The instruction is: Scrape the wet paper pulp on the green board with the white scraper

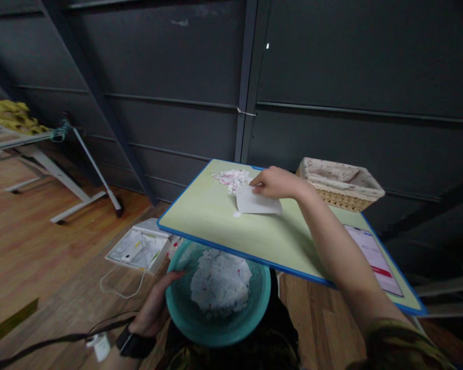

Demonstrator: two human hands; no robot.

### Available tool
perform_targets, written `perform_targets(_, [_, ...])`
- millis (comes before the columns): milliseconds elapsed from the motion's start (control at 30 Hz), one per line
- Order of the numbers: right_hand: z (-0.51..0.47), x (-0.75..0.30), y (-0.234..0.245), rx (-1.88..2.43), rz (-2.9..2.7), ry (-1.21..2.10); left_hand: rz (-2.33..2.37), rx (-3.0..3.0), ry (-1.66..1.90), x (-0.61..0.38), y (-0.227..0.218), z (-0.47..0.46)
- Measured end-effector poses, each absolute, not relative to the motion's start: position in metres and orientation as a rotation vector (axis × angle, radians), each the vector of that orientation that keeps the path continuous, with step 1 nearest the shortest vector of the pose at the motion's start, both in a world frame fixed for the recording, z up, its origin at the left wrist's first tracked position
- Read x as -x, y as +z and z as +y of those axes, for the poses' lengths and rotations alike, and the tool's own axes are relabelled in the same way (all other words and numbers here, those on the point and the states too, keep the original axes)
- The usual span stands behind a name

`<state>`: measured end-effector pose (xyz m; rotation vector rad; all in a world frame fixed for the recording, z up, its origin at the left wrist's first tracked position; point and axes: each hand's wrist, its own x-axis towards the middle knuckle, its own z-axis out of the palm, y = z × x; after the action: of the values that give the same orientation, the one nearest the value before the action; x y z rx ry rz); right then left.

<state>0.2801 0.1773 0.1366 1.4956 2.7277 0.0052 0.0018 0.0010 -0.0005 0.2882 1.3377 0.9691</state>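
My right hand [273, 182] pinches the upper edge of a white card [257, 201] over the pale green tabletop [200, 210]. Just behind the card lies a small pile of white and pink paper scraps [233, 178], and one loose scrap [236, 214] is by its lower left corner. My left hand [158, 300] grips the left rim of a teal plastic basket [260, 308], thumb over the edge. A heap of shredded white paper [220, 282] fills the middle of that basket, which sits at my lap, partly under the table's front edge.
A woven basket with a cloth liner [339, 177] stands at the table's back right. A phone [374, 259] lies on the right end. On the floor at left are an open white box [139, 249] with cables and a white-framed table [57, 174]. Dark wall panels [177, 67] rise behind.
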Motion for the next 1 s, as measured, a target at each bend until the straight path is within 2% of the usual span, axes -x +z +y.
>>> perform_targets(233, [0.174,-0.270,0.132,-1.157,2.967,-0.464,1.287,-0.314,0.969,-0.003,0.002,0.000])
perform_targets(433, [0.177,-0.263,0.122,-1.036,3.003,-0.644,1.285,-0.311,0.946,0.000,-0.002,0.002])
perform_targets(567, [0.180,-0.263,0.119,-0.985,2.940,-0.791,1.282,-0.314,0.939,0.001,-0.005,0.001])
perform_targets(767, [0.186,-0.267,0.113,-1.220,2.781,-0.783,1.255,-0.353,0.964,0.002,-0.006,0.000])
perform_targets(1000, [0.174,-0.251,0.101,-0.986,2.469,-1.285,1.245,-0.324,0.951,0.000,0.000,0.000])
